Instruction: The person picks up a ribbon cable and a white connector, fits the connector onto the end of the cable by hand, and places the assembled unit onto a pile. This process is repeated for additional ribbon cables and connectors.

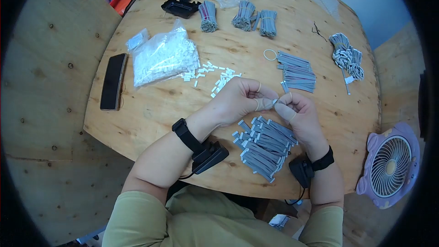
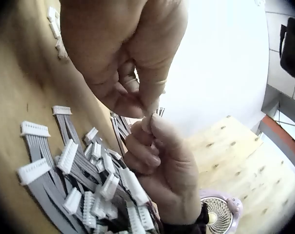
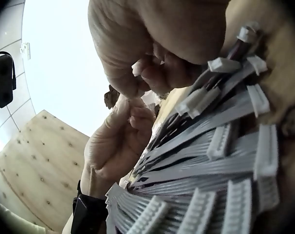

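Note:
In the head view my left hand and right hand meet fingertip to fingertip above the table. Thin pale finger cots cover several fingertips. Between them shows a small white connector, pinched by the left thumb and forefinger. The right thumb and forefinger pinch a grey ribbon cable at the connector, mostly hidden by the fingers. Just below the hands lies a pile of grey ribbon cables with white connectors on their ends. From the right wrist view, rows of slots show on these white plugs.
Loose white connectors lie beside a clear bag full of them. Beyond the right hand is a stack of ribbon cables. Banded bundles and a black tray sit farther back. A phone lies left; a fan stands right.

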`<state>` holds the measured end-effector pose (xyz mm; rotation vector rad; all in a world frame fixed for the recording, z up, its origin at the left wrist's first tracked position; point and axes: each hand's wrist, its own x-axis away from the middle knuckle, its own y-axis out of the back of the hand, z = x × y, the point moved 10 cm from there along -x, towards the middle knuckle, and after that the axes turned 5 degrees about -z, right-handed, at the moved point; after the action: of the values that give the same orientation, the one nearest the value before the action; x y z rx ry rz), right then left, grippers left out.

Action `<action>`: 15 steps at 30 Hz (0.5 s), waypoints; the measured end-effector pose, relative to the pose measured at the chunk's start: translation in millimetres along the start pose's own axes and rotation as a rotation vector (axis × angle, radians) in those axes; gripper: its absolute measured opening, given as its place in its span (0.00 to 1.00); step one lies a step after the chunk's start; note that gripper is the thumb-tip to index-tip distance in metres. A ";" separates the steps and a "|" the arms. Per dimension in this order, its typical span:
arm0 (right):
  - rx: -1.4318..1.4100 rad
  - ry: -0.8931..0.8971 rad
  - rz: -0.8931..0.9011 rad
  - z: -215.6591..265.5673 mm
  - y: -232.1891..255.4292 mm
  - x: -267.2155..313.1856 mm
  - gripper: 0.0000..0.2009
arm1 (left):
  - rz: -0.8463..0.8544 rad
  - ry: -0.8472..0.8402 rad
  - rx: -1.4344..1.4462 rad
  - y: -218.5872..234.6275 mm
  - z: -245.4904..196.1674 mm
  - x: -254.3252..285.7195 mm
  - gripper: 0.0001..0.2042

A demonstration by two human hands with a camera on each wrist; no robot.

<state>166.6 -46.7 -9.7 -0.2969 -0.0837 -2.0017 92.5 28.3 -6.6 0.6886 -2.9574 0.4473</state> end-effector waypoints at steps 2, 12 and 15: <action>0.002 0.012 0.020 3.3 -3.9 1.7 0.03 | 0.005 -0.022 -0.020 0.1 -0.4 -0.4 0.09; -0.028 0.022 0.010 1.1 -2.4 1.8 0.04 | -0.012 -0.042 -0.048 -0.8 -4.6 0.9 0.08; -0.030 0.031 0.007 0.8 -1.6 2.1 0.04 | -0.033 -0.009 -0.008 -0.9 -1.3 1.2 0.08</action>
<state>164.4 -47.7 -8.3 -0.2842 -0.0332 -2.0011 91.9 27.4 -4.9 0.7395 -2.9492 0.4307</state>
